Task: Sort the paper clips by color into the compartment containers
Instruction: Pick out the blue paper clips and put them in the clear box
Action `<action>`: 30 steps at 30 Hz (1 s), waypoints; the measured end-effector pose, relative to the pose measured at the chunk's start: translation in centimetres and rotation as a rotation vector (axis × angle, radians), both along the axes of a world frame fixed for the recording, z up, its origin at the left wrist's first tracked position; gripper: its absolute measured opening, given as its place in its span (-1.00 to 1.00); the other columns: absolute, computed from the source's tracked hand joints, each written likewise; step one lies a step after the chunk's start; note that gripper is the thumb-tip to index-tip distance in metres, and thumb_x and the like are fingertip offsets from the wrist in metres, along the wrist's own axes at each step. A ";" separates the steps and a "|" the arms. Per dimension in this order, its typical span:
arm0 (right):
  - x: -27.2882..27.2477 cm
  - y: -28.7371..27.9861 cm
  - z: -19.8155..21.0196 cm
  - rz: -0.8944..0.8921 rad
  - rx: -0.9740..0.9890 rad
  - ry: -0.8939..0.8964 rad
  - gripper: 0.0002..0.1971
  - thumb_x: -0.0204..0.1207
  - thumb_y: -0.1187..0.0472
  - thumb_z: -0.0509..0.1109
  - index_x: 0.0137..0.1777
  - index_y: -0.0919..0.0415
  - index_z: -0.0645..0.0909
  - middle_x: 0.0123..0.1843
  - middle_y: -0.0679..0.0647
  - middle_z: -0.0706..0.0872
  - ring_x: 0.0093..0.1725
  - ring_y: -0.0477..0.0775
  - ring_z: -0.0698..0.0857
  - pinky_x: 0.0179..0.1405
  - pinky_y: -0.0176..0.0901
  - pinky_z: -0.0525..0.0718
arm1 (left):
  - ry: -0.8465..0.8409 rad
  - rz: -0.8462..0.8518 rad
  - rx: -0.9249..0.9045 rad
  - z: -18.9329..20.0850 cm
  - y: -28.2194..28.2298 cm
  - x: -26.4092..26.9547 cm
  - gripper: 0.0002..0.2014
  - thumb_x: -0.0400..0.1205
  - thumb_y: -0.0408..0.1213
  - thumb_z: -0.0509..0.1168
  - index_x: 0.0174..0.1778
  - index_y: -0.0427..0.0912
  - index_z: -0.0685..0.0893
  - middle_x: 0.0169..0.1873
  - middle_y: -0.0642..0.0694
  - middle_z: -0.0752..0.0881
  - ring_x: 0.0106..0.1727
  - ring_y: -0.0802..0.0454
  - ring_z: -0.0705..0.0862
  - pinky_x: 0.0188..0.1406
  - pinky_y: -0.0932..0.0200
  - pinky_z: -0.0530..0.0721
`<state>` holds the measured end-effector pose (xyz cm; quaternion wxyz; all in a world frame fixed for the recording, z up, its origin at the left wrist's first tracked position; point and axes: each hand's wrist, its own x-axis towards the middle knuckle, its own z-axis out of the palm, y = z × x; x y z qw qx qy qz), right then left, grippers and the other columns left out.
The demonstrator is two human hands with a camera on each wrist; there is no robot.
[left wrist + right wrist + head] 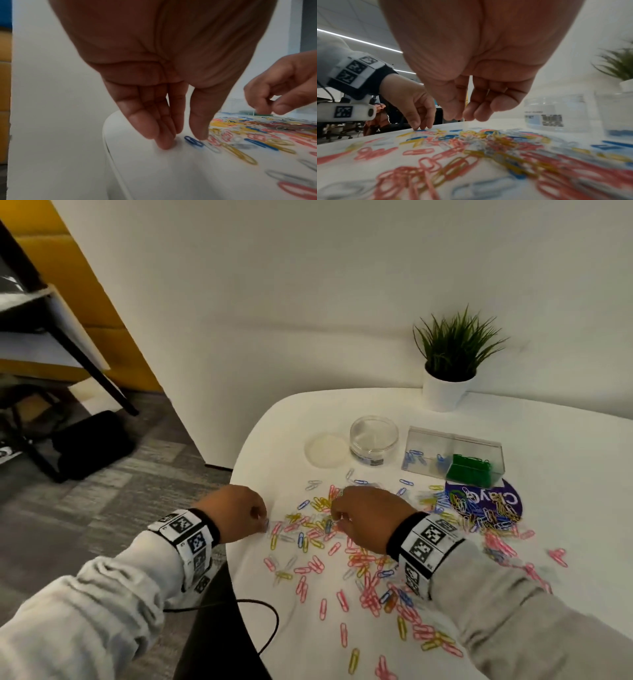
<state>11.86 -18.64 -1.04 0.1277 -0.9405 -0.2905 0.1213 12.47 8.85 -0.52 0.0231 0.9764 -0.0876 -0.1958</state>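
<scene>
Pink, yellow, blue and pale paper clips (342, 546) lie scattered over the white table (565, 474). A clear compartment box (452, 441) at the back right holds blue clips (412, 458) in its left cell and green ones (469, 470) in its right. My left hand (263, 522) (182, 139) points straight down near the table's left edge. Its fingertips (164, 144) touch the table and its thumb stands beside a blue clip (193, 141). My right hand (337, 517) (459, 117) hovers over the pile with curled fingers close to the thumb, and I see nothing between them.
A round clear tub (374, 436) and its lid (325, 449) stand behind the pile. A potted plant (448, 392) is at the back by the wall. A purple disc (507, 501) lies under clips at the right. A black cable (270, 628) hangs off the table's left edge.
</scene>
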 end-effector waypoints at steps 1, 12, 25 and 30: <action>0.2 0.7 -0.2 -0.002 -0.010 0.004 -0.81 0.65 -0.02 0.29 0.13 0.00 0.64 0.10 -0.04 0.62 0.09 0.08 0.63 0.05 0.02 0.64 | -0.024 0.009 -0.007 -0.3 -0.1 -0.2 -0.79 0.56 0.09 0.37 0.05 0.15 0.77 -0.05 0.18 0.74 -0.05 0.16 0.63 -0.03 0.22 0.62; 0.4 1.2 -1.6 -0.018 -0.011 0.049 -0.87 0.62 -0.01 0.30 0.06 -0.04 0.61 0.08 -0.03 0.56 0.02 0.07 0.61 0.02 -0.04 0.63 | -0.068 0.040 -0.116 -2.3 -0.5 -1.2 -0.85 0.50 -0.12 0.24 -0.07 0.17 0.65 -0.16 0.20 0.62 -0.10 0.11 0.63 -0.09 0.13 0.68; 0.2 2.8 0.7 -0.185 0.266 0.274 -0.85 0.68 0.13 0.11 -0.02 0.10 0.49 -0.15 0.08 0.68 -0.20 0.10 0.61 -0.18 -0.02 0.57 | -0.002 0.461 -0.693 -1.9 -1.0 -0.3 -0.72 0.66 -0.41 0.13 -0.24 -0.24 0.72 -0.41 -0.12 0.72 -0.51 0.13 0.61 -0.50 0.24 0.52; -0.6 6.4 -0.6 -0.026 -0.064 0.150 -0.73 0.62 -0.13 0.31 -0.01 0.08 0.54 -0.11 0.00 0.63 -0.07 0.13 0.61 -0.17 -0.08 0.49 | -0.030 0.317 -0.660 -1.4 -2.8 1.5 -0.63 0.64 -0.53 0.02 -0.01 -0.08 0.69 -0.27 0.00 0.67 -0.34 0.10 0.60 -0.48 0.38 0.49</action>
